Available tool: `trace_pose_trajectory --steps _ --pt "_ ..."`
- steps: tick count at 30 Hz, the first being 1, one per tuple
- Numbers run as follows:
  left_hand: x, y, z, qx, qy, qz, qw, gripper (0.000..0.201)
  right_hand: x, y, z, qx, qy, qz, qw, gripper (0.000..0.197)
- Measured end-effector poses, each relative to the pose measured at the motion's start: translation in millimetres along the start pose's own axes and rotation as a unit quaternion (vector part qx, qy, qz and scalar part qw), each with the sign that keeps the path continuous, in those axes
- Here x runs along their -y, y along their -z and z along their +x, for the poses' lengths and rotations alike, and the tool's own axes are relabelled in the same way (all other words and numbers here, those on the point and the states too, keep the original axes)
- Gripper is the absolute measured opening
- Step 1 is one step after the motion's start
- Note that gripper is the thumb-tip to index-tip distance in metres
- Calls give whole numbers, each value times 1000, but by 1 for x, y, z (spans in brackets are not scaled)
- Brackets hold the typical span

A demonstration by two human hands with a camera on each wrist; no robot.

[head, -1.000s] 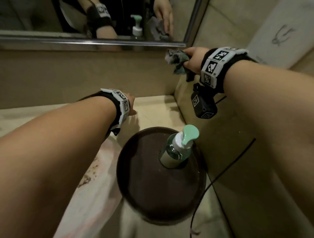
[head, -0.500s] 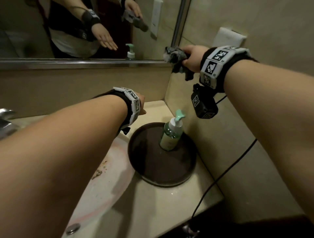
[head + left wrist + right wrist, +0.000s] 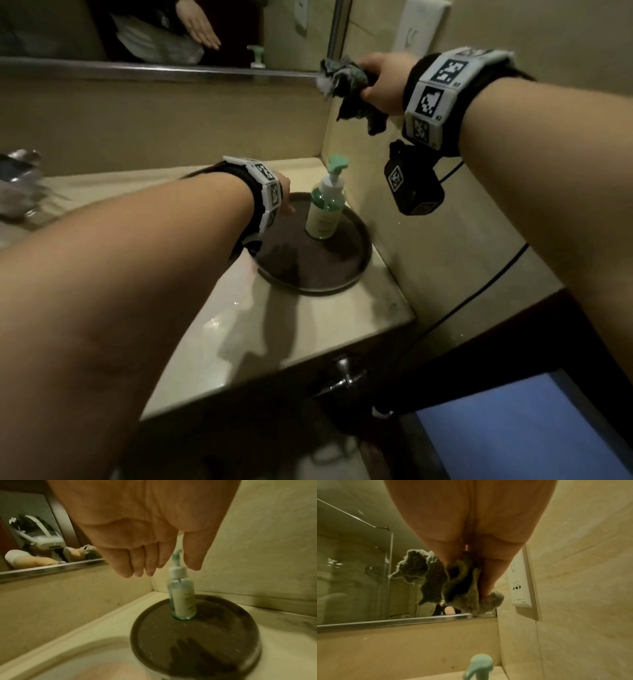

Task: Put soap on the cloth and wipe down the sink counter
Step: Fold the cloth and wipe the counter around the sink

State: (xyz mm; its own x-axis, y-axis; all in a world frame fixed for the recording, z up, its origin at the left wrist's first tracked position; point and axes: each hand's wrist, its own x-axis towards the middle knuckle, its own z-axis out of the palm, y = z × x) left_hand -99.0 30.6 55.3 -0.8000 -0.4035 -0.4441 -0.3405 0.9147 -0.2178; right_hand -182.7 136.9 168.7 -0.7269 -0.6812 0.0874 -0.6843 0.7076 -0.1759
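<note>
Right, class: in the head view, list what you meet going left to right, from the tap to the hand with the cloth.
Tap → left hand → soap bottle → cloth → right hand.

Head view high above the counter corner; wrist views close, sharing the soap bottle [image 3: 182, 597].

Beige sink counter [image 3: 308, 329] carries round dark tray [image 3: 359, 263] (in back corner); soap bottle [image 3: 325, 209] upright on tray.
</note>
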Motion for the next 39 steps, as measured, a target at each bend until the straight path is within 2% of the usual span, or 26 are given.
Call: trace_pose_trajectory --steps 3,4,6,12,15,17,22,27,32,34,39 --pt "-30 -36 6 38 8 61 997 59 -15 -13 -24 14 18 18 1000 43" --pt "-42 -50 5 29 13 61 998 63 -19 -18 -32 18 24 22 999 43" --pt "-63 -72 1 27 16 29 999 67 -30 -29 -49 27 29 28 999 42" --pt "-115 -92 -25 35 -8 -32 999 70 -59 -56 -82 85 21 34 996 41" --pt "-123 -106 -27 48 -26 -35 998 68 -73 -75 -91 122 -12 -4 992 39" --pt "-129 -117 -27 59 -36 -41 997 68 -89 -92 -100 130 -43 17 990 38" --pt "-141 -135 -24 56 -37 -77 995 82 -119 -144 -108 153 -94 41 983 41" --pt "-150 -143 -16 95 -51 -92 990 97 -125 -198 -95 232 -86 -57 967 48" --pt "-151 -152 -7 114 -48 -87 989 86 -137 -241 -94 306 -67 -89 945 73" --pt "-150 -152 -5 125 -51 -82 987 87 -140 -253 -98 328 -71 -88 938 71" --pt "-148 -152 0 143 -56 -71 986 96 -147 -261 -98 321 -65 -70 942 66"
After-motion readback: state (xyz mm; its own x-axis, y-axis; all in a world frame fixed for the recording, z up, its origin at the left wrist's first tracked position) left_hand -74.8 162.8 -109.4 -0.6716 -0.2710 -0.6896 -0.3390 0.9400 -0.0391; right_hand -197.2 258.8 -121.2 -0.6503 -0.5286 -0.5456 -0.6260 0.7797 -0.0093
